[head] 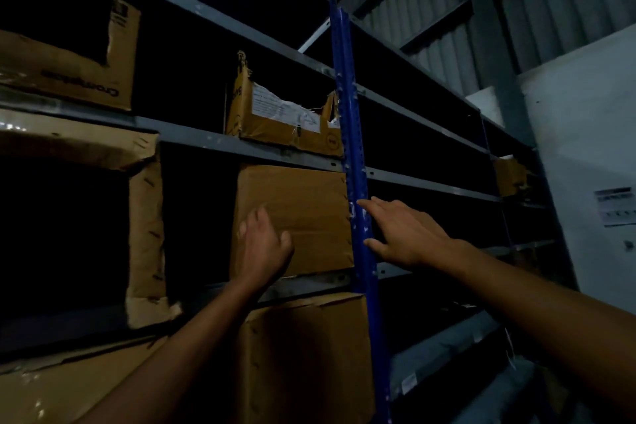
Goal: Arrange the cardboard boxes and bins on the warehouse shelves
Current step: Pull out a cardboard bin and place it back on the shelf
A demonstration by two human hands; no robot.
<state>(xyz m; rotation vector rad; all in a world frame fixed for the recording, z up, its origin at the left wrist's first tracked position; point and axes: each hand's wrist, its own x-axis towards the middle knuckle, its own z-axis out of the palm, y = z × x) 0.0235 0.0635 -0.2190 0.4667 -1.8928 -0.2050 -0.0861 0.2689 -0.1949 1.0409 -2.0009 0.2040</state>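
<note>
Several boxes are up already, left to right: the upper-left box (69,69), the torn open box (144,217) below it, then the labelled box (285,117) and the closed box (303,203) under that, both by the blue upright (354,148). How much is left? — rackrat

Not finished, I'd say, and no bins in sight. The left hand (265,248) rests on the closed box's face, fingers relaxed, gripping nothing. The right hand (402,234) is spread wide at the upright, empty; can't tell if it touches. That box sits hard against the upright and close under the shelf beam (275,153), so the only slack is the dark gap on its left. The right bay looks mostly dark, with one small box (509,177) far off. — binwrangler
</note>
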